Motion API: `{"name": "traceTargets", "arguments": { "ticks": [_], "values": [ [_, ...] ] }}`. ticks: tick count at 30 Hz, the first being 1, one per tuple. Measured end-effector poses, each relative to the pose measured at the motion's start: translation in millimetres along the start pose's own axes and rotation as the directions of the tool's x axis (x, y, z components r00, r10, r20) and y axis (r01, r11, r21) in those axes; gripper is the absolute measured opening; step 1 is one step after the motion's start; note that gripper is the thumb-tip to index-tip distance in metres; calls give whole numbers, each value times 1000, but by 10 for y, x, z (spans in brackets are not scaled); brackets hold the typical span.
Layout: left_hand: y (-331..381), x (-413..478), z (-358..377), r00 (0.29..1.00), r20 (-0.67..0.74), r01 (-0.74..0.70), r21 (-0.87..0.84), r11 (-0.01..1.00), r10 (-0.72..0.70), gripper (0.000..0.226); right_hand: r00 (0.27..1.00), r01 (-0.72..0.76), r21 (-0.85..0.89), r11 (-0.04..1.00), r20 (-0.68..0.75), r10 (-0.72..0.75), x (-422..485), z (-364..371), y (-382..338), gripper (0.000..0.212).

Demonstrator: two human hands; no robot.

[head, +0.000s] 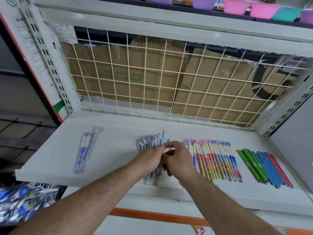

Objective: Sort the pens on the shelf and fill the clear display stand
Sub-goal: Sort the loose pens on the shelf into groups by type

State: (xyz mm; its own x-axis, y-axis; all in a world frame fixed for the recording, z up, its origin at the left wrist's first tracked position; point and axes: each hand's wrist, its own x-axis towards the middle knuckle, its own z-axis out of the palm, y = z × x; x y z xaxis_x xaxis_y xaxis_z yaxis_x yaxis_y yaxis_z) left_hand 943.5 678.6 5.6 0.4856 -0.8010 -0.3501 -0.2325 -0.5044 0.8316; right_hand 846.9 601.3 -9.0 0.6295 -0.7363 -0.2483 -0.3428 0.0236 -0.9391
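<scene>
On the white shelf (118,133) lie groups of pens. A small group of three pastel purple pens (86,148) lies at the left. A middle bunch of pale blue and purple pens (150,141) sits under both hands. My left hand (150,158) rests over this bunch with fingers curled on the pens. My right hand (177,160) pinches one pen near its top with thumb and forefinger. To the right lies a row of cream-capped pens (215,160) with pink, orange and blue bodies. Thin green, blue and red pens (264,167) lie at far right. No clear display stand is visible.
A white wire grid (152,73) backs the shelf, with cardboard boxes (127,73) behind it. Coloured plastic bowls (237,6) sit on the upper shelf. Packaged goods (20,204) hang below at the left. An orange strip (152,216) runs along the lower shelf edge.
</scene>
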Motion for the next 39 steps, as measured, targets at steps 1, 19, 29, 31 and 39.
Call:
{"name": "traceTargets", "arguments": {
  "ticks": [1,19,29,31,39],
  "values": [
    [-19,12,-44,998,-64,-22,110,994,29,36,999,-19,-20,1000,-26,19,29,25,17,26],
    [-471,114,-378,937,-217,-117,538,835,272,13,967,141,-661,737,-66,-244,53,273,-47,32],
    [-915,-26,-1062,904,-374,65,598,798,206,34,937,323,-786,527,188,-294,161,1012,-277,45],
    [-1013,-43,-1199,893,-405,107,613,783,195,34,937,331,-788,520,210,-279,184,1127,-298,44],
    [-1303,-27,-1680,875,-477,286,645,709,81,56,936,341,-781,524,228,-269,269,1458,-337,39]
  ]
}}
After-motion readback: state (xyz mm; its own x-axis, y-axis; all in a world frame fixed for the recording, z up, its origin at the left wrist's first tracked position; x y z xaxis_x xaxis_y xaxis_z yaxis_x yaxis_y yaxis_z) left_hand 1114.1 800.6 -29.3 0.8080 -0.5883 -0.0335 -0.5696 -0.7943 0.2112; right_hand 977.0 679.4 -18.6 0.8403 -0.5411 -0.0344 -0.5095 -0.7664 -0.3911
